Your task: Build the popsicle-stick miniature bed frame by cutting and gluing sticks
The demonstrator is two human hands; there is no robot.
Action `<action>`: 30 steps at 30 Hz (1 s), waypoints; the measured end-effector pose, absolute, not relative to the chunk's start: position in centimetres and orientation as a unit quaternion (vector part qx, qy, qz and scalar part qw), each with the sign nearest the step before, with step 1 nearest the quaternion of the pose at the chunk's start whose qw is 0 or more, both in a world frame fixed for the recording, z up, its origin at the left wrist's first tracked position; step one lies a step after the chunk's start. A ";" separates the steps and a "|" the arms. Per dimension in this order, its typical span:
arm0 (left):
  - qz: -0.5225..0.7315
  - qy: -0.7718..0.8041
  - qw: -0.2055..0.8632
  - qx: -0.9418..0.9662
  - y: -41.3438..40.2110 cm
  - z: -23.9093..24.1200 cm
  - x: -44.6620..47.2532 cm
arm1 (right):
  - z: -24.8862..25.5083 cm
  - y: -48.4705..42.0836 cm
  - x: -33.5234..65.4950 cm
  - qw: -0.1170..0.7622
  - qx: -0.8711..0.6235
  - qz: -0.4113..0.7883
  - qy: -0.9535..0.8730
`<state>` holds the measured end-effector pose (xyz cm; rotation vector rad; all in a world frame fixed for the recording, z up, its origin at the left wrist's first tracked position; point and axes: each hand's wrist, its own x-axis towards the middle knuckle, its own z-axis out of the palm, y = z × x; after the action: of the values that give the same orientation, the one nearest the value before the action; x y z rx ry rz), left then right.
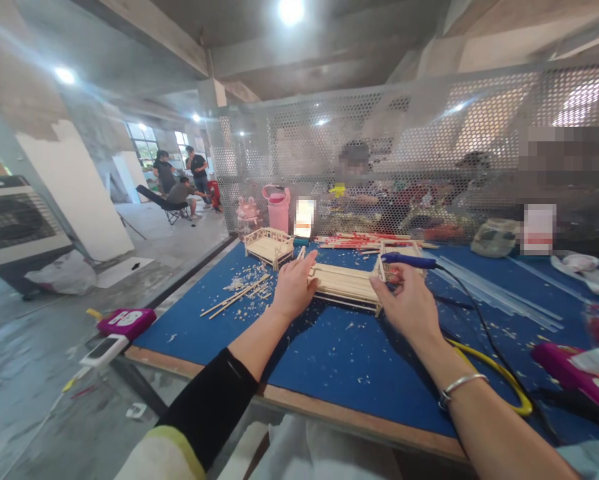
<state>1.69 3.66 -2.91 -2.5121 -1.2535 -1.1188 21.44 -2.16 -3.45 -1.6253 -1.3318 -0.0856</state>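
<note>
A small bed-like model made of thin wooden sticks [346, 283] stands on the blue tabletop between my hands. My left hand [295, 287] grips its left end, with the thumb on the near side and the fingers over the back. At the right end, my right hand [409, 300] pinches the upright stick frame. A blue-handled corded tool [410, 261] lies just above my right fingers; its kind is unclear, and I cannot tell whether they touch it. Another stick model with railings [269, 245] stands behind my left hand.
Loose sticks [236, 297] and shavings lie left. Red-tipped sticks [364, 240] lie along the back, near a pink bottle [278, 212] and a phone [305, 217]. Clear rods [499, 293] and a yellow loop [522, 400] are right. Behind perforated mesh [279, 147] sit people.
</note>
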 end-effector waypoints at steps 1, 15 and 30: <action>-0.370 -0.402 0.066 -0.835 3.6 -2.8 1.6 | -3.4 -2.2 21.4 0.497 -0.671 -0.033 -0.550; -0.127 -0.641 -0.046 -0.755 2.9 -0.9 -7.4 | -4.3 -1.9 21.8 0.338 -0.749 0.059 -0.567; -0.153 -0.611 -0.036 -0.776 1.2 -1.2 -4.8 | -2.8 -3.2 21.1 0.475 -0.699 -0.014 -0.534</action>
<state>-4.80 1.16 -1.24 -2.4941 -1.9651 -0.4919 21.11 -3.16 -2.83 -1.7106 -1.3059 -0.0353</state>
